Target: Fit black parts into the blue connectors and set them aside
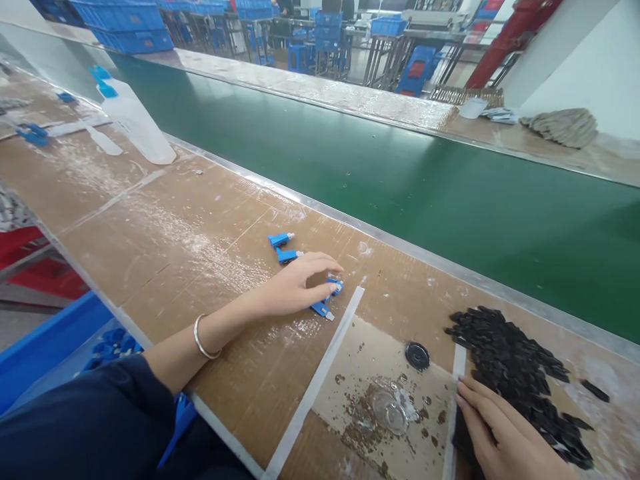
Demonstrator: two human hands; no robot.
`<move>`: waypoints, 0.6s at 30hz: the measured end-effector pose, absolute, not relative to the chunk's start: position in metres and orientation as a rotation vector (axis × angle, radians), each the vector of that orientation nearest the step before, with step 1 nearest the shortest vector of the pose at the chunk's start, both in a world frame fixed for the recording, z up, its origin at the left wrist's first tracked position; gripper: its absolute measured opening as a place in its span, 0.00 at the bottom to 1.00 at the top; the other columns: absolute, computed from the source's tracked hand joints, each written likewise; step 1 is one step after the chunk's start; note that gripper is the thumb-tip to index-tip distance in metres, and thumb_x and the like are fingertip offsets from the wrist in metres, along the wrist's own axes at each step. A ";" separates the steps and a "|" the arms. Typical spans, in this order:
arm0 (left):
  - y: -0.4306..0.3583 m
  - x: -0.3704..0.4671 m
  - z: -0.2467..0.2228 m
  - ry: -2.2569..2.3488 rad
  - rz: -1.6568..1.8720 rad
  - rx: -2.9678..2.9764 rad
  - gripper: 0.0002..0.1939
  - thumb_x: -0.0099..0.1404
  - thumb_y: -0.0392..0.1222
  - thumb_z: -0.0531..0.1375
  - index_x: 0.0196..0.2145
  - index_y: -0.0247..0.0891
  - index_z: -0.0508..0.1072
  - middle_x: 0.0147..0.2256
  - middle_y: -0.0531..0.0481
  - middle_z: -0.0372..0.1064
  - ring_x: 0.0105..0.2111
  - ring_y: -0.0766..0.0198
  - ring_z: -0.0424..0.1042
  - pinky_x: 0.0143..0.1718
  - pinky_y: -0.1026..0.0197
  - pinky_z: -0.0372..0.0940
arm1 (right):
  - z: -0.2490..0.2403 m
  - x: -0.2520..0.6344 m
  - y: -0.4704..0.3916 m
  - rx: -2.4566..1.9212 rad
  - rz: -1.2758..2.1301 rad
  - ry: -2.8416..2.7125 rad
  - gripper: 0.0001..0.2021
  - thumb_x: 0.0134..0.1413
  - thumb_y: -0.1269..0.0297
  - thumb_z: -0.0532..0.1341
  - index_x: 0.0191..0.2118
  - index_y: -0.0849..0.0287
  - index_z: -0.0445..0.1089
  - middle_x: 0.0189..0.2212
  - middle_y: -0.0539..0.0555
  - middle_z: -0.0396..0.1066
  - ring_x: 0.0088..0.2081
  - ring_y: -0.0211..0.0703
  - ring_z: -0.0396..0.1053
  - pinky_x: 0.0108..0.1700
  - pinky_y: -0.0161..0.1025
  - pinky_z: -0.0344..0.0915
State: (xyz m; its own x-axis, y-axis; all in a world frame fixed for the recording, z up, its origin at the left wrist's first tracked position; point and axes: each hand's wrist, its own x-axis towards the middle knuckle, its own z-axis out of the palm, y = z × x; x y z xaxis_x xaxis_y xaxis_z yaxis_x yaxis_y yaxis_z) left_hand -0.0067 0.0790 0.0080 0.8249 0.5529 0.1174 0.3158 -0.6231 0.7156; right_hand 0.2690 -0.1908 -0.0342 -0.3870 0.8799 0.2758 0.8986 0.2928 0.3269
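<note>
My left hand [300, 283] is low over the bench, thumb and fingers apart. A small blue plastic part [336, 287] lies at its thumb tip, and another blue part [323, 310] sits just below. Two more blue parts, an upper one [280, 240] and a lower one [287, 256], lie beyond the knuckles. My right hand [510, 430] is at the left edge of a heap of small black plastic pieces [515, 353]. Its fingertips are bunched together and point down; whatever they pinch is hidden. Something black [463, 437] shows under this hand.
Between the hands, a wet board [350, 373] carries a clear round dish [390, 411] and a black round cap [417, 356]. A green conveyor belt [350, 153] runs behind the bench. White bottles [140, 127] lie at left. Below is a blue bin [55, 360] with blue parts.
</note>
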 end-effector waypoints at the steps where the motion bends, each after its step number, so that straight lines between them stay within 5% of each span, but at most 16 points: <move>1: 0.075 -0.005 0.007 0.596 0.396 2.256 0.16 0.68 0.43 0.58 0.52 0.38 0.69 0.53 0.44 0.69 0.55 0.57 0.65 0.57 0.51 0.62 | -0.033 0.269 -0.191 -1.643 -0.743 -2.542 0.24 0.54 0.78 0.42 0.36 0.64 0.77 0.39 0.63 0.78 0.41 0.51 0.77 0.38 0.46 0.76; 4: 0.067 -0.001 -0.003 0.579 0.329 2.316 0.20 0.66 0.39 0.59 0.55 0.36 0.67 0.54 0.42 0.68 0.56 0.55 0.65 0.58 0.48 0.61 | -0.031 0.268 -0.190 -1.606 -0.687 -2.557 0.23 0.55 0.76 0.44 0.34 0.64 0.77 0.36 0.64 0.78 0.39 0.52 0.78 0.37 0.46 0.77; 7: 0.062 0.003 -0.016 0.542 0.365 2.404 0.18 0.68 0.31 0.54 0.54 0.35 0.67 0.51 0.42 0.70 0.53 0.56 0.66 0.56 0.49 0.62 | -0.032 0.265 -0.187 -1.989 -0.217 -2.140 0.20 0.60 0.65 0.46 0.34 0.59 0.76 0.36 0.61 0.77 0.40 0.50 0.78 0.39 0.42 0.76; 10: 0.060 0.005 -0.024 0.502 0.401 2.440 0.15 0.69 0.31 0.53 0.53 0.35 0.68 0.49 0.43 0.71 0.50 0.57 0.67 0.54 0.51 0.62 | -0.033 0.262 -0.182 -2.238 0.107 -1.704 0.15 0.59 0.54 0.51 0.32 0.54 0.72 0.33 0.56 0.76 0.32 0.44 0.78 0.30 0.36 0.75; 13: 0.058 0.005 -0.025 0.503 0.422 2.451 0.13 0.70 0.34 0.54 0.52 0.36 0.69 0.47 0.44 0.73 0.49 0.57 0.69 0.51 0.52 0.61 | -0.032 0.259 -0.175 -2.309 0.168 -1.616 0.13 0.53 0.53 0.53 0.33 0.53 0.71 0.29 0.53 0.74 0.24 0.40 0.75 0.22 0.33 0.70; 18: 0.055 0.005 -0.026 0.468 0.542 2.430 0.12 0.70 0.36 0.56 0.50 0.37 0.70 0.45 0.46 0.75 0.47 0.58 0.71 0.50 0.53 0.59 | -0.027 0.253 -0.171 -2.338 0.176 -1.548 0.14 0.51 0.53 0.53 0.31 0.53 0.71 0.30 0.53 0.74 0.24 0.40 0.75 0.22 0.34 0.70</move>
State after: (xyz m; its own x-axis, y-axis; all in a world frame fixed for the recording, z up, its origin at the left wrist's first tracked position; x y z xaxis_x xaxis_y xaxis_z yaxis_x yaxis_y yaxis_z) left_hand 0.0046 0.0545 -0.0257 0.8545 0.4449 0.2683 0.2000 -0.7583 0.6204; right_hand 0.2529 -0.1705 -0.0274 0.4015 0.9125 0.0781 0.8716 -0.3545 -0.3387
